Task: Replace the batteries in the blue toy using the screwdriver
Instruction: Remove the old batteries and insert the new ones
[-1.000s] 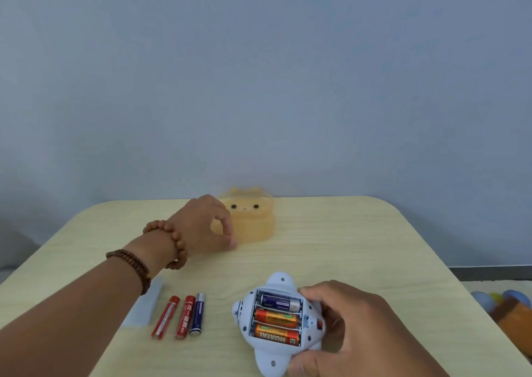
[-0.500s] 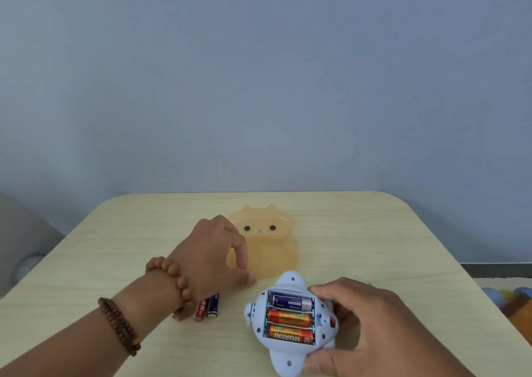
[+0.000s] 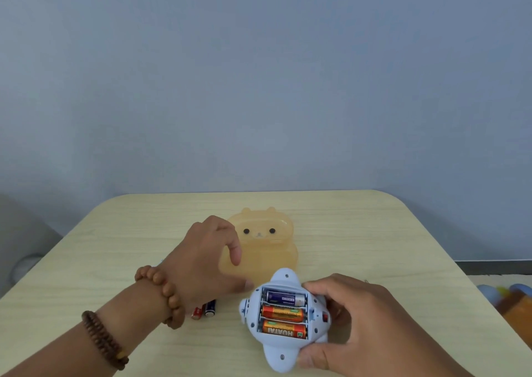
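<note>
pale blue toy (image 3: 282,356) lies underside up on the wooden table (image 3: 374,247), its open battery bay (image 3: 309,309) holding three batteries (image 3: 283,314) side by side, one dark blue farthest back and two orange nearer. the right hand (image 3: 357,327) grasps the toy from its right, thumb on the near lobe, fingers curled over the far edge. just behind the toy the left hand (image 3: 207,258) clasps a translucent orange bear-shaped box (image 3: 267,250), and loose batteries (image 3: 205,311) lie left of the toy, partly under that wrist.

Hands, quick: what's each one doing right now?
Left hand: grips the orange bear-shaped container.
Right hand: holds the blue toy.
</note>
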Demonstrator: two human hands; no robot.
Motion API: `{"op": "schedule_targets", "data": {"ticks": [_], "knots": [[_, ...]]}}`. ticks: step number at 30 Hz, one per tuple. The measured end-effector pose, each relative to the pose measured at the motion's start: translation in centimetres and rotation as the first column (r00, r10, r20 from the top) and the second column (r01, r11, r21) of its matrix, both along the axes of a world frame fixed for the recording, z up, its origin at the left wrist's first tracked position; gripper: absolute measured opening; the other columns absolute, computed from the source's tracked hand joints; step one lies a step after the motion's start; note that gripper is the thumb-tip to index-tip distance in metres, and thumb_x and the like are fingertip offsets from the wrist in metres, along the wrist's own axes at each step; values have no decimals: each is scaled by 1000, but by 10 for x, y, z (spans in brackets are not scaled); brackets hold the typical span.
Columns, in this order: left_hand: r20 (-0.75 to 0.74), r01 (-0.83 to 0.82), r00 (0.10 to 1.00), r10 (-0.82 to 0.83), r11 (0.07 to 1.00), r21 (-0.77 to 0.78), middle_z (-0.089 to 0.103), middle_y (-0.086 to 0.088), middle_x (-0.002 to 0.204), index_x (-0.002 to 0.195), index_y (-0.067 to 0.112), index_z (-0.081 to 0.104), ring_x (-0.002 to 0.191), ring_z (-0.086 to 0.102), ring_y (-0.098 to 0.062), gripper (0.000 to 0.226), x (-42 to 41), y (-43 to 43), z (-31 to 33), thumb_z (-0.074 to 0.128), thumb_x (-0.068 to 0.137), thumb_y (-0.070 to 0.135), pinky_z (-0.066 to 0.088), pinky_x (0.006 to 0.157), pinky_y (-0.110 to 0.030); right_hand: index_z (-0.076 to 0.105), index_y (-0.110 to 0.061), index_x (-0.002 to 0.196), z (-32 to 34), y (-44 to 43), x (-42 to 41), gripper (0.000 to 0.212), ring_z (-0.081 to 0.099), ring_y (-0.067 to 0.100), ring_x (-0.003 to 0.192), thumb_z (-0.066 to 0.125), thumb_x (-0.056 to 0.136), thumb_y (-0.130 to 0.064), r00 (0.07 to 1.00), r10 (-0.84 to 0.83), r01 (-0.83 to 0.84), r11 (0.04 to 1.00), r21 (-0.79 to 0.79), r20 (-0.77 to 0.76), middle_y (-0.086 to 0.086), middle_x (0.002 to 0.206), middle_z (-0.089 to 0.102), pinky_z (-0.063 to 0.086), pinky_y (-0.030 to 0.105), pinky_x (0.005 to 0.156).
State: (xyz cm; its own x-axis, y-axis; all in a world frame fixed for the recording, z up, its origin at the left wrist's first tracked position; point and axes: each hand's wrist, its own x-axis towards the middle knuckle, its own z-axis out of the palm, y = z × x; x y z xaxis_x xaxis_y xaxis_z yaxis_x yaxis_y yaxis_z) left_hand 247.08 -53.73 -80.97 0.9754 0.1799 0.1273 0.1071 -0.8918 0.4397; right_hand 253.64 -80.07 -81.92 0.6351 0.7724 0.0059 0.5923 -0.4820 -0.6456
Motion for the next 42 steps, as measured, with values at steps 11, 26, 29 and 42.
{"op": "schedule_targets", "data": {"ticks": [11,26,29,42], "knots": [[243,108,967,-75,986,-129,49,25,105,94,40,49,108,44,4,23,-20,-84,27,65,81,32,40,84,-13,61,-52,122,-2,4,-3,79,63,-5,100,77,48,-74,999,-37,37,999,29,11,-35,116,59,54,22,86],[202,47,979,1,972,-232,47,18,93,81,35,50,89,46,0,24,-7,-93,5,67,71,21,35,66,-10,54,-51,118,2,8,-7,67,62,2,91,79,56,-62,997,-38,39,999,-22,62,-21,108,62,57,32,80],[208,37,978,19,965,-261,48,16,93,77,33,48,94,45,-2,23,-5,-97,6,66,71,20,34,69,-9,54,-49,113,0,7,-8,65,63,2,89,74,53,-64,997,-45,45,999,-4,57,-23,107,61,58,32,78],[246,218,948,-204,976,-29,50,21,101,87,35,53,106,46,-6,16,-14,-87,3,63,77,27,38,81,-13,60,-48,103,-1,7,-8,56,64,2,86,89,55,-52,997,-81,80,996,45,6,-27,108,62,57,24,72]]}}
